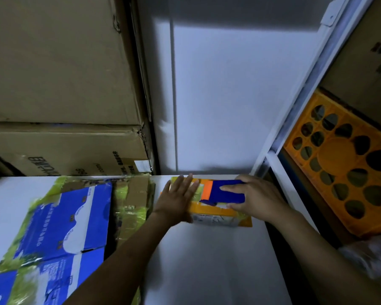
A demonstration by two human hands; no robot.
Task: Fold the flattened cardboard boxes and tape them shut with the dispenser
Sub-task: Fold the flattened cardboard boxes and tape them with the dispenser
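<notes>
From your head camera, the small orange box (209, 213) sits on the white counter (207, 260) close against its far edge, toward the far right corner. Its long axis runs left to right, parallel with that edge, and its printed front face is turned toward you. Your left hand (177, 195) lies flat on the left end of the box top, fingers straight and spread, pointing away from you toward the wall, with the thumb down over the near left corner. Your right hand (256, 198) grips the blue tape dispenser (226, 191), fingers wrapped over its back and thumb under its near side. The dispenser rests on the box top with its long axis along the box's, and its orange end points left, just beside your left fingertips. Strips of glossy tape show on the top of the box, but motion blur hides where they end. On the left half of the counter lie flattened blue and white boxes (73, 216), patched with yellow-green tape, reaching from the near left corner almost to the far edge. A strip of bare brown cardboard lies between them and the orange box. Behind the far left edge stand large brown cartons (53, 73), stacked one on another. A pale panelled wall (229, 95) rises behind the far edge. To the right a white metal shelf frame (295, 111) holds an orange plastic crate (339, 164) with round holes, and another brown carton sits above it.
</notes>
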